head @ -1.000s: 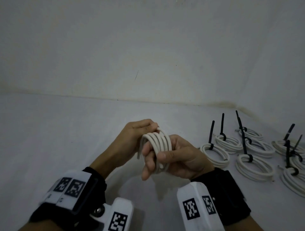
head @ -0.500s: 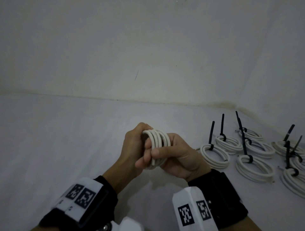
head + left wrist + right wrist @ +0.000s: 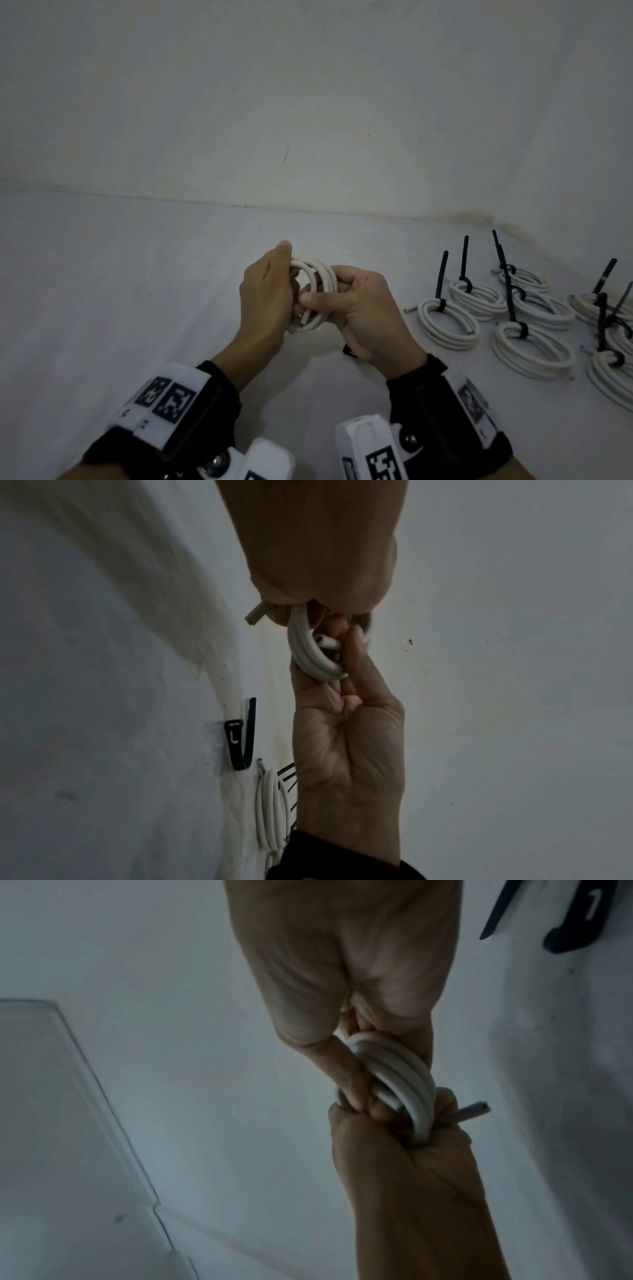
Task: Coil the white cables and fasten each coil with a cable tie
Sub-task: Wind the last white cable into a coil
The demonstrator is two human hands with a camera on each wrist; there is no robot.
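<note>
Both hands, left hand (image 3: 265, 294) and right hand (image 3: 368, 318), grip white cable coil (image 3: 313, 274).

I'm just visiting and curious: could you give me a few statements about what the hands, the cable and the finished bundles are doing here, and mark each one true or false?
1. Both the left hand and the right hand hold the white cable coil. True.
2. The coil in the hands already has a black tie round it. False: no tie is on it.
3. Finished coils with black ties lie to the person's right. True.
4. The finished coils are stacked in a box. False: they lie apart on the white surface.
5. A loose black tie lies on the surface. True.
</note>
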